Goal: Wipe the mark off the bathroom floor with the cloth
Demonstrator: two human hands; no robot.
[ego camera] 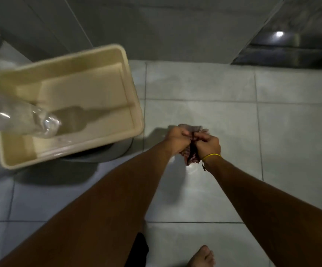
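Observation:
Both my hands are held out over the pale tiled bathroom floor (204, 89), close together. My left hand (176, 140) and my right hand (208, 146) are each shut on a crumpled dark reddish cloth (192, 158), which bunches above and hangs below the fists. A yellow band circles my right wrist. I cannot make out a mark on the floor tiles; a wet-looking sheen lies under the hands.
A beige plastic tub (73, 106) stands raised at the left, with a clear plastic bottle (21, 118) lying over its rim. Grey wall tiles run along the back. A dark step or drain channel (283, 49) sits at the upper right. My bare foot (202, 257) is at the bottom.

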